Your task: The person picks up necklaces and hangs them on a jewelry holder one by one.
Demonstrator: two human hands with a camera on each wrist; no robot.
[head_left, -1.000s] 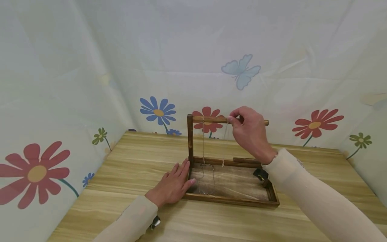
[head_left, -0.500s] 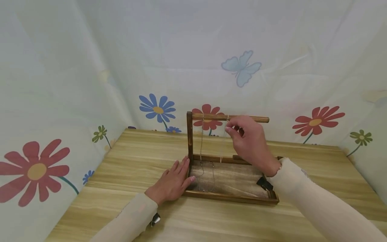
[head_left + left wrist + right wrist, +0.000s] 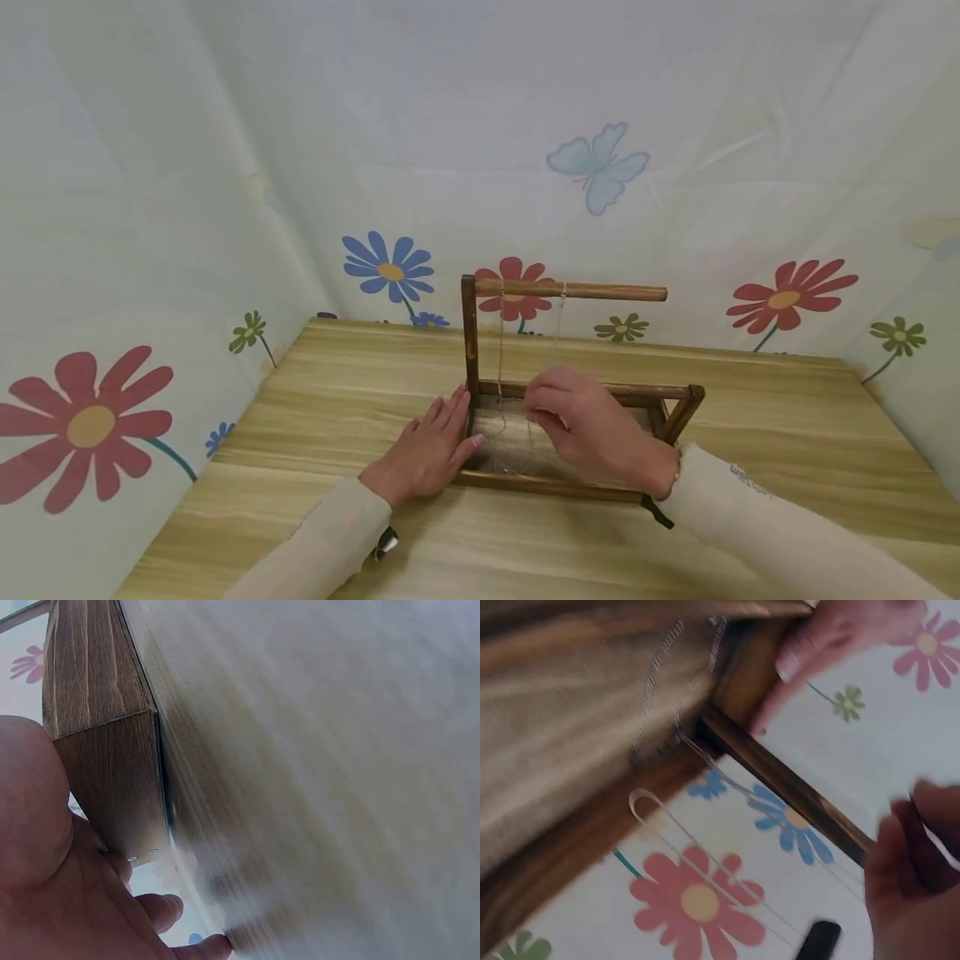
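A dark wooden jewelry stand [image 3: 577, 291] has a post, a top bar and a shallow tray base. Over the bar hangs a thin chain necklace [image 3: 501, 350] near the post, its lower part lying in the tray. Farther right hangs a second thin necklace [image 3: 561, 312]; the right wrist view shows its lower loop [image 3: 643, 801] hanging free. My left hand [image 3: 423, 454] lies flat on the table, fingertips against the stand's left side. My right hand [image 3: 588, 425] is over the tray, fingers loosely curled, fingertips overlapping the first necklace; the right wrist view shows nothing between them.
The stand rests on a wood-grain table [image 3: 360, 367]. A pale curtain [image 3: 420, 125] with printed flowers and a butterfly encloses it behind and at the sides. A slanted wooden support [image 3: 681, 414] rises at the base's right end.
My right hand has come down from the top bar, past the second necklace, to the tray. The second necklace hangs from the bar. My left hand has stayed in place.
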